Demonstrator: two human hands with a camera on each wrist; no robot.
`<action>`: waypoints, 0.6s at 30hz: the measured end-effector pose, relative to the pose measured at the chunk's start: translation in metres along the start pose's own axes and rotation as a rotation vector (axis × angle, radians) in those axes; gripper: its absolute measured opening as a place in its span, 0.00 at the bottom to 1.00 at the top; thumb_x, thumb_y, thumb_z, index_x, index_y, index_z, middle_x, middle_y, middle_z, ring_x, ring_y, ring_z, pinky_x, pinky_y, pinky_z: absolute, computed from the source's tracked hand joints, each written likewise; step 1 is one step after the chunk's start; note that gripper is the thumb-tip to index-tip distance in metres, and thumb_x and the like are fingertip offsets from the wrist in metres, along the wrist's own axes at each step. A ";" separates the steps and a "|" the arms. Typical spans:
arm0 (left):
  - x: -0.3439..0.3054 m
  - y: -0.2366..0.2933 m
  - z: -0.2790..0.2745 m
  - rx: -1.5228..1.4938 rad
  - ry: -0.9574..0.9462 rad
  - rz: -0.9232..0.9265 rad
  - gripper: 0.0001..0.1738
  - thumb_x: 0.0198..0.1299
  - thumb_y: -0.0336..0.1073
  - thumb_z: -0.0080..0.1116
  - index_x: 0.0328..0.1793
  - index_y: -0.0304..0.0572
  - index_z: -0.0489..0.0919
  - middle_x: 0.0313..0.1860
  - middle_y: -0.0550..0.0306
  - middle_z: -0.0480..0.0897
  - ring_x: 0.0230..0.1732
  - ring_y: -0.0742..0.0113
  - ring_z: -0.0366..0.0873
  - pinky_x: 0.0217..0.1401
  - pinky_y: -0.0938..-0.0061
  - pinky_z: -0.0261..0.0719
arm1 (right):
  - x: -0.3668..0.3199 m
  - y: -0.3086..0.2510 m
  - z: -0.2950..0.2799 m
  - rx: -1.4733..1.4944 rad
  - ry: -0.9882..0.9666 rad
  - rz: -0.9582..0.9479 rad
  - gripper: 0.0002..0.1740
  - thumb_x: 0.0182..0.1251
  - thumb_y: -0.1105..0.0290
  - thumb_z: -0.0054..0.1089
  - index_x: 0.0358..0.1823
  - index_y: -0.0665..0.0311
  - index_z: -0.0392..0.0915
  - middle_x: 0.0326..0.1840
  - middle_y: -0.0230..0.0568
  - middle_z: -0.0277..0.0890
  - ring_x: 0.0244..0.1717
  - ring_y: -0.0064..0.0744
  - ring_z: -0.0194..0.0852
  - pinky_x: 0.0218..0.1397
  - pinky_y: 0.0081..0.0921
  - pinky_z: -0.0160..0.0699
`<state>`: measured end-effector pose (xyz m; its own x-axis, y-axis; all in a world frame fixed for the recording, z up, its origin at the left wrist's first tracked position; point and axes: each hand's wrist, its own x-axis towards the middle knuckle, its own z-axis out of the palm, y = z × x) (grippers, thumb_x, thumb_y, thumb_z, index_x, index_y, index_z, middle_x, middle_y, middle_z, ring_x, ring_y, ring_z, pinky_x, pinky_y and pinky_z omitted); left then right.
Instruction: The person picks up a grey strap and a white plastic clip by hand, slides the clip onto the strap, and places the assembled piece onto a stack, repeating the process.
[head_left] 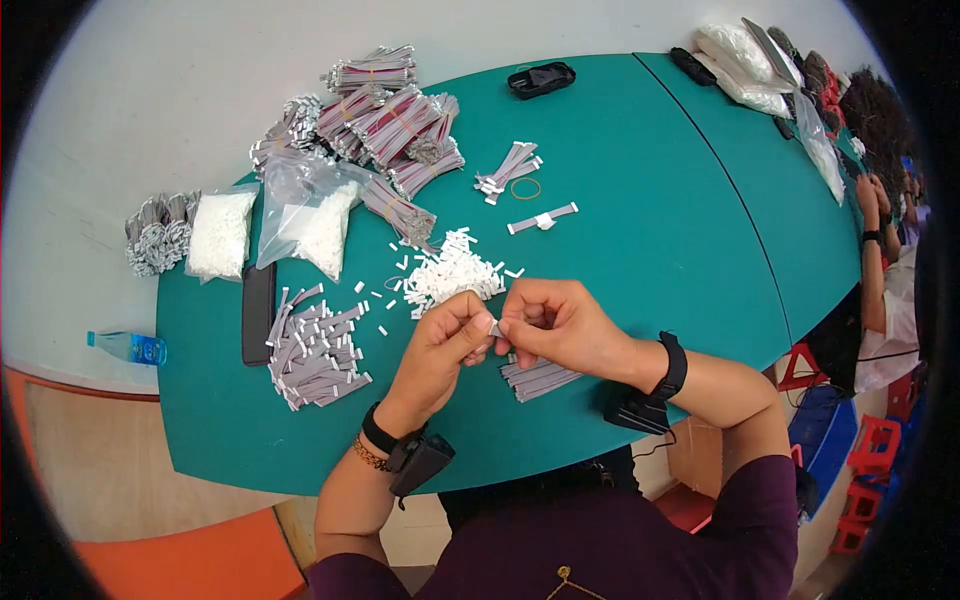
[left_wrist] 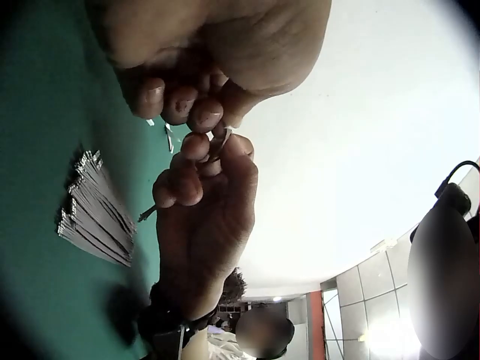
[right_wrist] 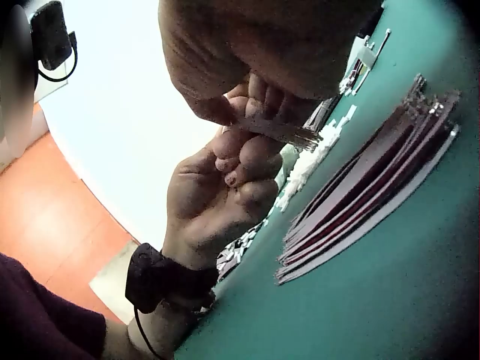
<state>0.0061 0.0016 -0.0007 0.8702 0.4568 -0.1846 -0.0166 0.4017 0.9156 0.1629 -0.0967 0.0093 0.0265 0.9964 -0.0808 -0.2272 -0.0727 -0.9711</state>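
In the head view my left hand [head_left: 440, 345] and right hand [head_left: 565, 325] meet fingertip to fingertip over the table. Thumb and forefinger of the left pinch a small white sleeve [left_wrist: 229, 130] at the end of a grey flat ribbon cable [right_wrist: 279, 132]. That cable is gripped in the right hand, its other end sticking out past the curled fingers; much of it is hidden. Just beyond the hands lies a heap of white sleeves [head_left: 450, 275]. A row of grey ribbon cables [head_left: 540, 380] lies under the right hand.
Left of the hands is a pile of white-ended cables [head_left: 318, 355], beside a black case [head_left: 258, 315]. Farther back sit bags of white pieces [head_left: 220, 235] and stacked cable bundles [head_left: 395, 125]. Several loose cables [head_left: 508, 172] and a rubber band [head_left: 526, 188] lie beyond the heap.
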 end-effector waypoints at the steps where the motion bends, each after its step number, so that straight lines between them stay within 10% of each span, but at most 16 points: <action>1: 0.000 0.000 0.000 0.000 -0.005 0.002 0.12 0.66 0.41 0.51 0.32 0.43 0.70 0.22 0.68 0.66 0.25 0.81 0.60 0.28 0.84 0.57 | 0.000 0.000 0.000 -0.005 -0.005 -0.002 0.06 0.65 0.75 0.52 0.29 0.66 0.70 0.27 0.32 0.76 0.22 0.13 0.70 0.25 0.11 0.71; 18: -0.001 -0.005 0.003 0.357 0.061 0.208 0.13 0.66 0.40 0.51 0.31 0.42 0.68 0.23 0.69 0.66 0.26 0.83 0.58 0.28 0.85 0.56 | 0.000 0.000 -0.003 -0.040 -0.041 0.019 0.07 0.64 0.76 0.53 0.27 0.65 0.70 0.26 0.34 0.75 0.25 0.14 0.73 0.29 0.13 0.72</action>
<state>0.0067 -0.0031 -0.0043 0.8354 0.5496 0.0068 -0.0084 0.0004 1.0000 0.1654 -0.0966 0.0082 -0.0180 0.9957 -0.0909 -0.1883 -0.0927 -0.9777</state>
